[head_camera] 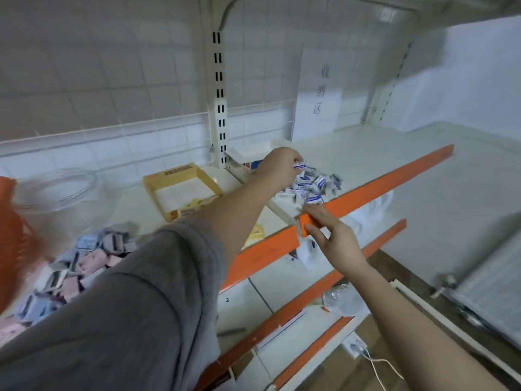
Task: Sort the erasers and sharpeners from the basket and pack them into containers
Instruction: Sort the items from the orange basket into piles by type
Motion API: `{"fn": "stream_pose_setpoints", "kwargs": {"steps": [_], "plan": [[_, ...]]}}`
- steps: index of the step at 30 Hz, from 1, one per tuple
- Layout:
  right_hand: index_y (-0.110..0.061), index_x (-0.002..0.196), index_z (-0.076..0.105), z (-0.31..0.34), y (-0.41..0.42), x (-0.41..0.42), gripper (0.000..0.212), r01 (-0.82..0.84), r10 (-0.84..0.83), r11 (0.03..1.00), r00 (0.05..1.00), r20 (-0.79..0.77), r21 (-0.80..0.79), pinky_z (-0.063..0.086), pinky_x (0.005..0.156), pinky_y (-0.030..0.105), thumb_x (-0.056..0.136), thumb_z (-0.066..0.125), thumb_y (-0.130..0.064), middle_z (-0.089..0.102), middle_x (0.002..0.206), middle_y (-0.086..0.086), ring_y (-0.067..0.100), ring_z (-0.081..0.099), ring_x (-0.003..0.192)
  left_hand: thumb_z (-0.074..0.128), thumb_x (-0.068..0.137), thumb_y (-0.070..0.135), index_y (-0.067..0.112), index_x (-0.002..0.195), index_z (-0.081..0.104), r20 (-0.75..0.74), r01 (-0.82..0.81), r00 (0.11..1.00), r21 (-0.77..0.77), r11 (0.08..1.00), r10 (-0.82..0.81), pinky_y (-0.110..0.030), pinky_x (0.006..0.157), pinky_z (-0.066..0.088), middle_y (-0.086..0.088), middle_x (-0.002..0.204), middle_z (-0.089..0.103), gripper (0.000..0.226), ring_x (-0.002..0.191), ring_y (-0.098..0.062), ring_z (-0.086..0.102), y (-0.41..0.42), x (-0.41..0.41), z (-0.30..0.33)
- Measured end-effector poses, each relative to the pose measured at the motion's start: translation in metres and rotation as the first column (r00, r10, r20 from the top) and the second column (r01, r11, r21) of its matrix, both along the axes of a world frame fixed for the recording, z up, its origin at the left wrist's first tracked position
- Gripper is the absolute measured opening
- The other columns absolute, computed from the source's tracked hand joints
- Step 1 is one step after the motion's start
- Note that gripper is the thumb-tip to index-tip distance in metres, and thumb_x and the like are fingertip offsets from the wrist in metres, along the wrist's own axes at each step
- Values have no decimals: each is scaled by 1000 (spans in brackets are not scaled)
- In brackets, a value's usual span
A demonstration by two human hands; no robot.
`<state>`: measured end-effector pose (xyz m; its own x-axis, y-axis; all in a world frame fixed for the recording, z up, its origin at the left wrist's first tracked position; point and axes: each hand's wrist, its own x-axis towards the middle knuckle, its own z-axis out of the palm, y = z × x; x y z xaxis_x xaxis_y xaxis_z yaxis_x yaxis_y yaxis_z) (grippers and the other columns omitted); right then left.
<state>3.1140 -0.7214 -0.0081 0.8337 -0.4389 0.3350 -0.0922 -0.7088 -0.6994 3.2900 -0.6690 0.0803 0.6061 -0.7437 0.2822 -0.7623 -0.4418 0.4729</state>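
One white shelf board with an orange front strip (pixel 380 182) carries the goods.

Left hand (pixel 279 167), one: reaches over the shelf's back half and pinches one white eraser in a blue-printed sleeve (pixel 300 165) between thumb and fingers, held just above the heap.

Right hand (pixel 332 235), one: fingers straight and loose, holding nothing, fingertips resting against the orange front strip.

Heap of white erasers with blue-printed sleeves (pixel 313 186), one: loose on the shelf near its front edge, count blurred, more than a dozen.

Shallow yellow cardboard tray (pixel 180 190), one: near the shelf's back edge, left of the heap, a few small pieces along its front inner wall.

Heap of grey and pink rectangular pieces (pixel 70 266), one: at the shelf's left end; too blurred to count.

Orange plastic basket (pixel 14 235), one: at the far left edge, partly out of view.

Clear round plastic container (pixel 56 187), one: behind the basket.

Handwritten white paper sign (pixel 321 91), one: on the back wall.
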Motion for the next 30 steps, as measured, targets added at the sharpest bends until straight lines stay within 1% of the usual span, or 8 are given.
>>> {"fn": "stream_pose_setpoints", "kwargs": {"steps": [4,8,10,13,16,21,27,30], "plan": [[-20,129,57,-4,-2,1,36,-18,16,998,1000,26,55,30,113,34,93,58,-19,52,138,-5,20,43,133,67,85,19,19,115,66,-5,0,1000,19,1000,0,-35,85,51,-2,117,65,29,100,-20,62,-9,3,-9],[-18,129,56,-6,-1,2,37,-25,22,998,998,62,60,22,112,18,92,58,-16,49,137,-11,3,29,137,71,82,20,18,112,67,-72,-8,997,-45,999,4,-32,84,51,-2,110,67,31,94,-19,65,-1,3,-11],[-18,127,59,-5,1,3,35,31,-36,997,997,66,66,28,110,19,92,59,-17,53,134,-9,4,38,132,70,83,23,16,108,69,-119,-37,993,-135,990,21,-32,87,50,-1,108,68,26,97,-17,64,13,2,-3],[-15,119,65,10,12,15,27,210,-220,974,965,141,82,53,80,34,94,56,-19,71,97,2,19,65,80,62,88,17,14,105,70,-201,-122,977,-269,955,68,-23,84,49,0,102,69,19,90,-11,61,56,0,18],[-12,111,69,43,36,38,23,248,-284,957,910,303,152,48,70,13,93,55,-18,70,86,-3,7,62,72,59,90,18,19,104,70,-199,-188,971,-301,935,132,-3,63,40,7,101,66,18,80,2,56,121,-7,37],[-14,96,70,99,113,84,15,37,-112,986,870,479,164,47,72,20,92,56,-19,64,76,-14,4,60,72,59,90,20,21,102,71,-125,-314,949,-269,911,290,-1,66,37,11,96,65,17,80,2,56,247,-16,50],[-33,76,63,120,254,140,19,-335,240,926,880,410,176,52,73,31,91,59,-22,67,68,-6,10,67,69,60,89,18,23,97,72,-9,-558,816,-274,783,578,-15,71,41,7,91,68,15,79,-8,61,420,-14,53],[-30,72,66,120,321,174,19,-435,369,889,865,338,141,52,73,33,88,62,-21,69,69,6,23,67,72,60,89,18,25,95,71,33,-626,758,-243,741,652,-11,65,41,8,85,67,14,67,-2,59,500,-9,48]]}}
